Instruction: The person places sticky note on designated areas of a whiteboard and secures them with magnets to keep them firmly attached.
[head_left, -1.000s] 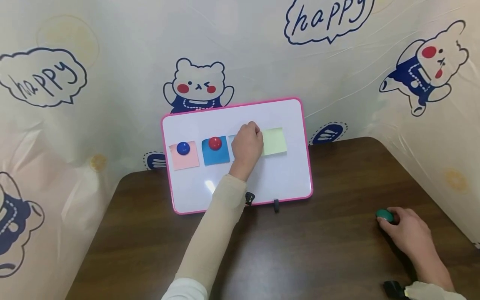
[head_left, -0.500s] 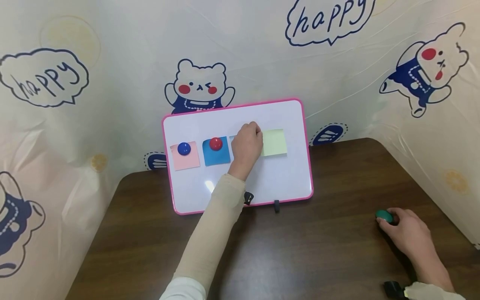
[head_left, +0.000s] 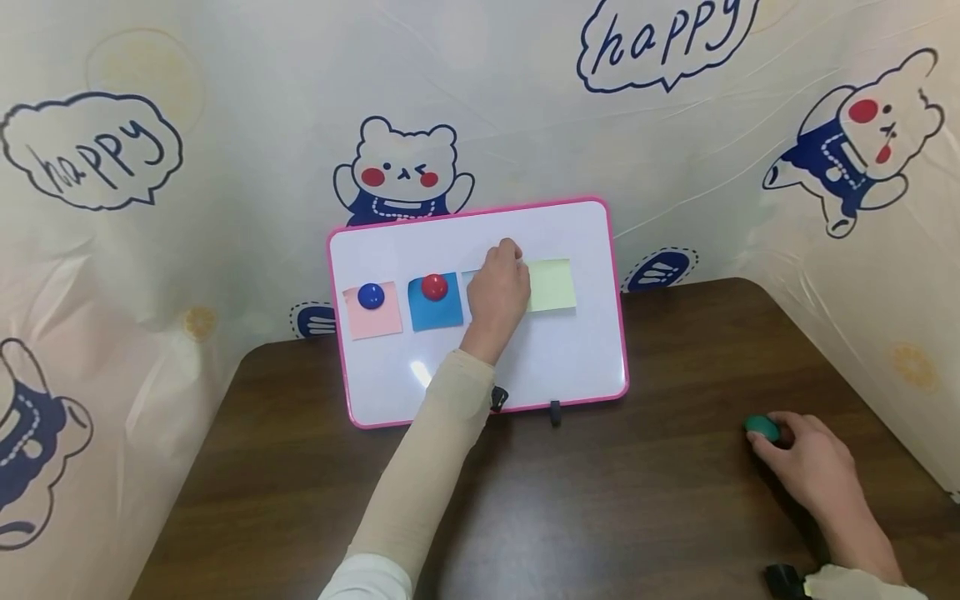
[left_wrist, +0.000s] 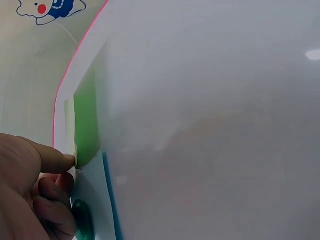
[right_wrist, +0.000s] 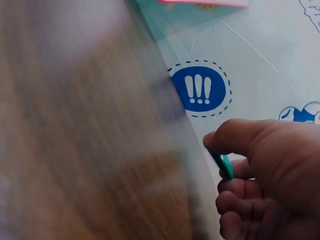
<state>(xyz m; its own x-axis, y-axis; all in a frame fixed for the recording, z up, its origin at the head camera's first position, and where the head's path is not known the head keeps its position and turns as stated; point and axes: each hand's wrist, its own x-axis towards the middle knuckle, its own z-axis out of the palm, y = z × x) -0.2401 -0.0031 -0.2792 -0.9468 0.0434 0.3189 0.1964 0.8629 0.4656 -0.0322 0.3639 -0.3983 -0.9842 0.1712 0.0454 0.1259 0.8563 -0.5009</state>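
Observation:
On a pink-framed whiteboard [head_left: 540, 358], my left hand [head_left: 498, 296] reaches over the row of sticky notes. Its thumb and forefinger pinch the near edge of a light green sticky note [left_wrist: 86, 125]. Just below those fingers, a green round magnet [left_wrist: 84, 220] sits on a light blue note [left_wrist: 95, 187], which the hand mostly hides in the head view. My right hand [head_left: 813, 458], over the table's right side, holds another green round magnet [head_left: 762, 428] between thumb and fingers. To the left are a pink note [head_left: 375, 323] with a blue magnet [head_left: 371, 296] and a blue note [head_left: 435, 315] with a red magnet [head_left: 433, 287].
The whiteboard leans against a cloth backdrop [head_left: 247, 167] printed with bears. A small black foot [head_left: 555, 413] shows under its lower edge. The dark wooden table [head_left: 600, 500] extends in front, and its right edge runs past my right hand.
My right hand has shifted slightly left with its green magnet. The left hand keeps its place at the green note while the head view drifts a little.

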